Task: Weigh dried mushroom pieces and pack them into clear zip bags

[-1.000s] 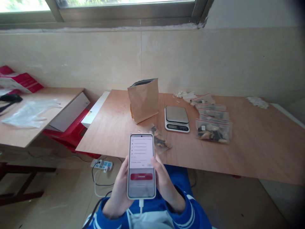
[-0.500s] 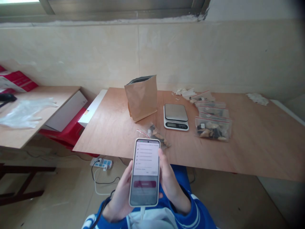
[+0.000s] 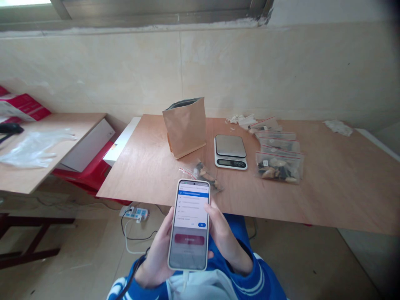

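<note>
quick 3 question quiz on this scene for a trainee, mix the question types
1. True or false: both hands hold the phone.
2. What stands just right of the paper bag on the table? A) kitchen scale B) kettle C) laptop
3. Fill in: the row of zip bags lies to the ____ of the scale.

Key
1. True: left hand and right hand grip its sides.
2. A
3. right

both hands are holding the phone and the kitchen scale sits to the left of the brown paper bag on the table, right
Not quite. The head view shows the kitchen scale to the right of the brown paper bag, not the left. The left hand and right hand do hold the phone, and both things sit on the table.
</note>
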Tool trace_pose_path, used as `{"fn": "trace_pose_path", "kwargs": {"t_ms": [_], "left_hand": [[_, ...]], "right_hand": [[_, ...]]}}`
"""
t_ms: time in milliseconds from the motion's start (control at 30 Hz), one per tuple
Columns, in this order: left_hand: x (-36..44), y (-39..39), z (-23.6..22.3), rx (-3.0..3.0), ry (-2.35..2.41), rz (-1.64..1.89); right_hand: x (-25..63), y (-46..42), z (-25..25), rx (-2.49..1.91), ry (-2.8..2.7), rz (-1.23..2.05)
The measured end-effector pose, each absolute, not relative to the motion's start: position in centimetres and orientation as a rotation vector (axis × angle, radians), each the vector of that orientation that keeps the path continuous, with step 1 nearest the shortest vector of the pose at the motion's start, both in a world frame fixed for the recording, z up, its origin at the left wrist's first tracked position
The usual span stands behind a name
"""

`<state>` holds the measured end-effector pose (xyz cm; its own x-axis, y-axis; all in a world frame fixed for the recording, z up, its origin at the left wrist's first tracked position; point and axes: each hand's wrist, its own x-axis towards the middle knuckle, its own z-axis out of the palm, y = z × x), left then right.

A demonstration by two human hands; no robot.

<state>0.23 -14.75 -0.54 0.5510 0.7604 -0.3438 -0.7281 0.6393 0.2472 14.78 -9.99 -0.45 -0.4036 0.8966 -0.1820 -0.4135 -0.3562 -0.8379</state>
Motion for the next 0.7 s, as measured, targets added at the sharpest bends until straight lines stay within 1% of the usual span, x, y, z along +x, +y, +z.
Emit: {"fn": "trace_pose_path", "kwargs": {"t_ms": [100, 233, 467, 700], "left_hand": [[0.3, -14.6, 0.1, 0.072, 0.432, 0.875], [0.3, -14.4, 0.4, 0.072, 0.398, 0.862], [0.4, -14.4, 0.4, 0.088, 0.388, 0.874], [0.5, -14.1, 0.5, 0.112, 0.379, 0.856]], "right_hand": [[15.6, -9.8, -0.8, -0.694, -1.014, 1.964], [16.3, -9.7, -1.3, -0.601, -1.087, 1.992], [16.6, -9.5, -1.7, -0.556, -1.11, 2.012], [16.7, -9.5, -1.0, -0.602, -1.119, 2.002]]}}
